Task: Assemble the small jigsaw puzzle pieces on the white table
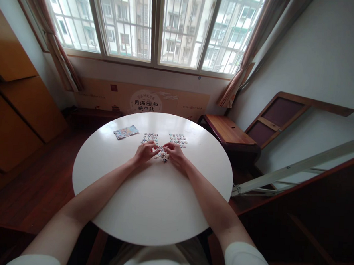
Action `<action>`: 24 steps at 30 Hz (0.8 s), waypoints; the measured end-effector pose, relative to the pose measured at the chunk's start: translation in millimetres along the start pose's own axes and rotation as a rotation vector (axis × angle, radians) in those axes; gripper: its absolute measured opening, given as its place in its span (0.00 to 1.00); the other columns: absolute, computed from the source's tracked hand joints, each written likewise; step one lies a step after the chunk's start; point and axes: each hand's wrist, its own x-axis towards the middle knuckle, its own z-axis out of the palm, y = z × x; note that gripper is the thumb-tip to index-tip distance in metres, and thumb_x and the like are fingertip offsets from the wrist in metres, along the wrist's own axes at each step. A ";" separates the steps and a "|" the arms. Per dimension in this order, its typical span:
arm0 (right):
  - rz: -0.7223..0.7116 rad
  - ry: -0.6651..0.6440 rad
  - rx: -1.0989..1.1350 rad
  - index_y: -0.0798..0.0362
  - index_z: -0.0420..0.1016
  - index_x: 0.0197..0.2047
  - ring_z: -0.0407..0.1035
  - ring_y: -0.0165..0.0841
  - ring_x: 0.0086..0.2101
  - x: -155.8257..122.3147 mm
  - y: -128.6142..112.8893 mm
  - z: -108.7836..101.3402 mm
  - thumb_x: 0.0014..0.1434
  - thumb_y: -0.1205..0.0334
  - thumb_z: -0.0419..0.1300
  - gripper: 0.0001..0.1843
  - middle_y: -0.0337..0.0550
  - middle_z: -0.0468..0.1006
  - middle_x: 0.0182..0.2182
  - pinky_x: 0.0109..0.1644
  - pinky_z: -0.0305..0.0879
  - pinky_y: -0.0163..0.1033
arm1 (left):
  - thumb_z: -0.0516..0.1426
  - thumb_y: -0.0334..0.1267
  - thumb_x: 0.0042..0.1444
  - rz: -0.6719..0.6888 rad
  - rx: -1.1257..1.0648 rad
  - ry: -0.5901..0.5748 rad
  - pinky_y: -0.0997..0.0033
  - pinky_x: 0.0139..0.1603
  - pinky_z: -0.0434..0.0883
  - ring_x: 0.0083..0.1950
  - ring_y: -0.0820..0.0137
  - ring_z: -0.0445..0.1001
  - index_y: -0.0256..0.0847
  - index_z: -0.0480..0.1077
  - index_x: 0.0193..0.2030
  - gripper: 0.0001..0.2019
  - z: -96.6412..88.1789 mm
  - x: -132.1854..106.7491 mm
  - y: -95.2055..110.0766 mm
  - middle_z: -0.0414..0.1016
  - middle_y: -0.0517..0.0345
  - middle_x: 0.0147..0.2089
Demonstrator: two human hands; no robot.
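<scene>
My left hand and my right hand meet over a small cluster of jigsaw pieces on the round white table. Both hands have their fingers curled in a pinch on pieces between them. Two loose patches of jigsaw pieces lie just beyond the hands, a left patch and a right patch. A small printed picture card lies flat to the left of them.
A wooden bench stands right of the table, with a framed board leaning on the wall. Wooden cabinets line the left. A printed cardboard panel rests under the barred window.
</scene>
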 end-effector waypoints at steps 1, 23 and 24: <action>0.001 -0.002 0.005 0.57 0.74 0.32 0.64 0.27 0.23 -0.2 -0.5 0.0 0.46 0.52 0.62 0.16 0.41 0.74 0.23 0.26 0.58 0.32 | 0.53 0.48 0.56 0.003 0.004 -0.001 0.76 0.28 0.64 0.27 0.76 0.69 0.43 0.74 0.34 0.14 0.0 0.0 0.2 0.72 0.58 0.34; -0.026 -0.001 -0.055 0.57 0.74 0.30 0.65 0.27 0.24 -0.3 -1.0 0.2 0.47 0.54 0.62 0.13 0.41 0.74 0.24 0.27 0.60 0.33 | 0.55 0.44 0.54 0.033 0.056 -0.010 0.74 0.30 0.64 0.26 0.76 0.69 0.43 0.74 0.34 0.10 -0.9 -0.9 2.7 0.72 0.59 0.34; -0.023 0.000 -0.052 0.58 0.74 0.30 0.65 0.27 0.24 -0.3 -0.9 0.2 0.47 0.54 0.62 0.13 0.41 0.74 0.24 0.27 0.60 0.33 | 0.55 0.43 0.54 0.035 0.059 -0.013 0.74 0.30 0.64 0.26 0.76 0.68 0.43 0.74 0.34 0.09 -1.0 -1.1 2.9 0.72 0.59 0.34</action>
